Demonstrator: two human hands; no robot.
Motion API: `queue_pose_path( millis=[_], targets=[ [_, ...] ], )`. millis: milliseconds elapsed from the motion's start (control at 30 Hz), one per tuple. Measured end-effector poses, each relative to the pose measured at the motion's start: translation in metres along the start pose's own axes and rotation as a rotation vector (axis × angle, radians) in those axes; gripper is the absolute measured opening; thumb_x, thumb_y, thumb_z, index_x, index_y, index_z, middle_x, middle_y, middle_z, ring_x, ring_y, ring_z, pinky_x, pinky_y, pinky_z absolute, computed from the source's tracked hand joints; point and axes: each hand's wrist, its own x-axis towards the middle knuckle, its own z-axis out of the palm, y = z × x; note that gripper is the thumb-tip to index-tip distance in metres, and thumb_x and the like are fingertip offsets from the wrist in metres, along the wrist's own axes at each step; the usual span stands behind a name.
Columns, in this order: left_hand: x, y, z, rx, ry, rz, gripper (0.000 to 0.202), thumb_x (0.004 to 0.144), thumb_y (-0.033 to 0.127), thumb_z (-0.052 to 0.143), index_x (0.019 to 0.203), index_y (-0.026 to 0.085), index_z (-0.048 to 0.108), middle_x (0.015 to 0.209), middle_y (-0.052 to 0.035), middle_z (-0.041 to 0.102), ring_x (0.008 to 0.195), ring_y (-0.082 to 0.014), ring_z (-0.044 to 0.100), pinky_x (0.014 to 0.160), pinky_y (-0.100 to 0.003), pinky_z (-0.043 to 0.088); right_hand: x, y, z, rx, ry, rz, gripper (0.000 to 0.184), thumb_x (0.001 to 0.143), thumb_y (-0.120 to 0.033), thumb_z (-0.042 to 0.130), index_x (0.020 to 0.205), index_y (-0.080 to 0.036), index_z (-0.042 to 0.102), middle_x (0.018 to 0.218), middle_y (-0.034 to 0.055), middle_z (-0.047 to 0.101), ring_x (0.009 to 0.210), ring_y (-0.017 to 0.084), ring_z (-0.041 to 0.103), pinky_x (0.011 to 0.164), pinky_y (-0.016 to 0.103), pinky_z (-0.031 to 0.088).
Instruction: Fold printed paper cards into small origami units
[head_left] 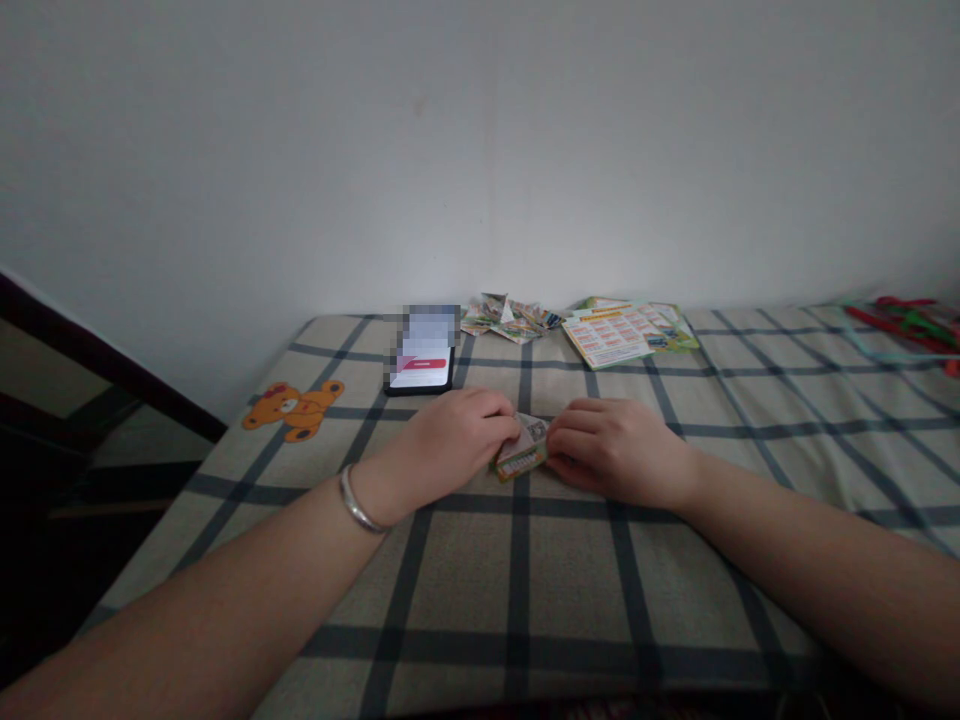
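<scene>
A small folded piece of printed paper (523,448) lies on the checked cloth (480,590) between my two hands. My left hand (442,440), with a silver bangle on its wrist, has its fingers curled and pinches the paper's left side. My right hand (615,445) is curled too and grips the paper's right side. Both hands rest on the cloth.
A phone (422,355) with a lit screen lies just behind my left hand. Behind it by the wall are several small folded papers (510,317) and printed leaflets (626,331). Red and green strips (911,325) lie at the far right. A bear print (294,408) marks the cloth's left edge.
</scene>
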Motion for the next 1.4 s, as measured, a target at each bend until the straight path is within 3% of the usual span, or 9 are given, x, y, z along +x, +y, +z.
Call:
queue_pose_path(
  millis=[167,333,467,967,1400],
  targets=[
    [-0.001,-0.003,0.001,-0.025,0.002,0.054,0.018,0.09,0.012,0.05,0.09,0.017,0.068,0.095,-0.0043,0.063,0.092,-0.0168,0.057,0.085,-0.031,0.047,0.001,-0.001,-0.001,0.031,-0.034,0.024,0.026,0.096,-0.03,0.047,0.081,-0.017,0.064,0.076,0.0029,0.062,0.072,0.015,0.055,0.064,0.029,0.038],
    [-0.001,0.0,-0.003,-0.09,0.014,0.052,0.025,0.096,0.026,0.046,0.094,0.018,0.069,0.099,-0.0049,0.065,0.098,-0.0183,0.057,0.091,-0.036,0.045,0.002,-0.002,-0.002,0.055,-0.051,0.051,0.025,0.096,-0.029,0.047,0.081,-0.017,0.064,0.078,0.0034,0.062,0.073,0.015,0.056,0.065,0.029,0.04],
    [-0.002,0.005,-0.005,-0.053,-0.002,0.055,0.02,0.091,0.032,0.056,0.095,0.018,0.069,0.101,-0.0053,0.066,0.099,-0.0207,0.057,0.093,-0.04,0.045,0.003,-0.001,-0.001,0.072,-0.048,0.097,0.024,0.096,-0.028,0.048,0.085,-0.017,0.065,0.081,0.004,0.064,0.074,0.016,0.058,0.067,0.028,0.041],
    [0.0,0.016,-0.004,0.1,0.008,-0.06,0.016,0.09,0.028,0.059,0.085,0.015,0.067,0.089,-0.0052,0.067,0.09,-0.0206,0.06,0.086,-0.039,0.047,0.009,0.001,-0.004,0.186,-0.104,0.298,0.02,0.092,-0.027,0.053,0.084,-0.015,0.067,0.081,0.005,0.064,0.076,0.016,0.058,0.067,0.028,0.04],
    [0.0,0.017,-0.002,0.126,-0.023,-0.159,0.012,0.088,0.026,0.062,0.086,0.015,0.065,0.089,-0.0057,0.065,0.089,-0.0218,0.06,0.083,-0.038,0.047,0.008,0.0,-0.005,0.226,-0.093,0.316,0.021,0.093,-0.028,0.053,0.085,-0.017,0.068,0.085,0.0048,0.064,0.08,0.016,0.059,0.069,0.028,0.041]
  ],
)
